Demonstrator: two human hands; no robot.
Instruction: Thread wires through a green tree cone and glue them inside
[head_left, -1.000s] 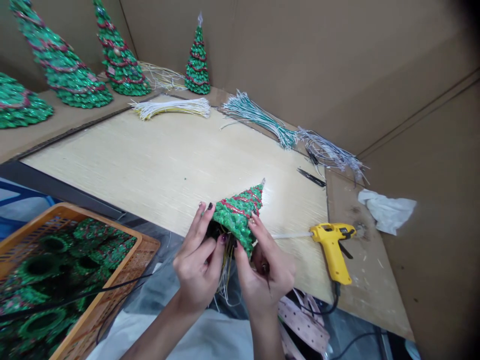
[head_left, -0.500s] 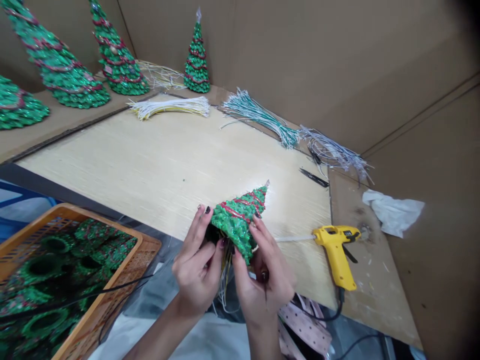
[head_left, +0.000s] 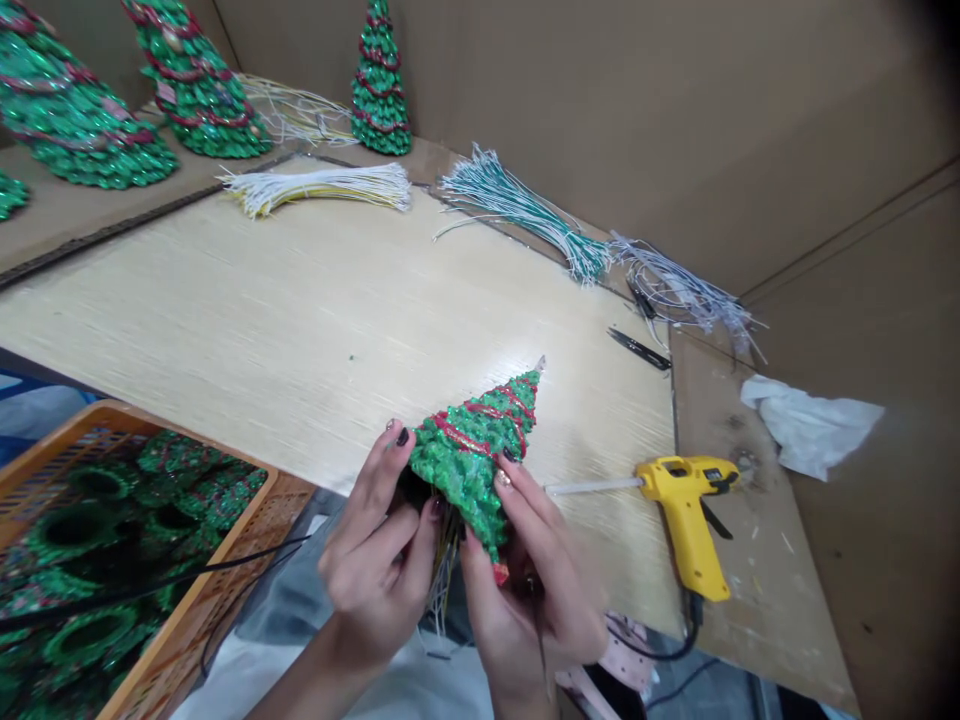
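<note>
Between my two hands a small green Christmas tree (head_left: 472,440) with red garlands lies tilted, its tip toward the upper right and its hollow base toward me. My left hand (head_left: 382,540) grips the base rim on the left, the thumb by the opening. On the lower right side, my right hand (head_left: 532,570) holds the tree with fingers on the outside and thumb at the rim. Thin white and yellow wires (head_left: 444,575) hang out of the base between the hands. How they sit inside the tree is hidden.
A yellow glue gun (head_left: 686,510) lies to the right, near black snips (head_left: 637,348) and a white tissue (head_left: 814,425). White-yellow (head_left: 322,188) and green-white wire bundles (head_left: 525,215) lie along the back. Finished trees (head_left: 381,90) stand behind; an orange crate (head_left: 281,500) holds hollow trees.
The view has shifted slightly, so the background trees sit higher and further left. Both hands keep hold of the tree, which looks a little larger. A small red patch now shows at its lower rim.
</note>
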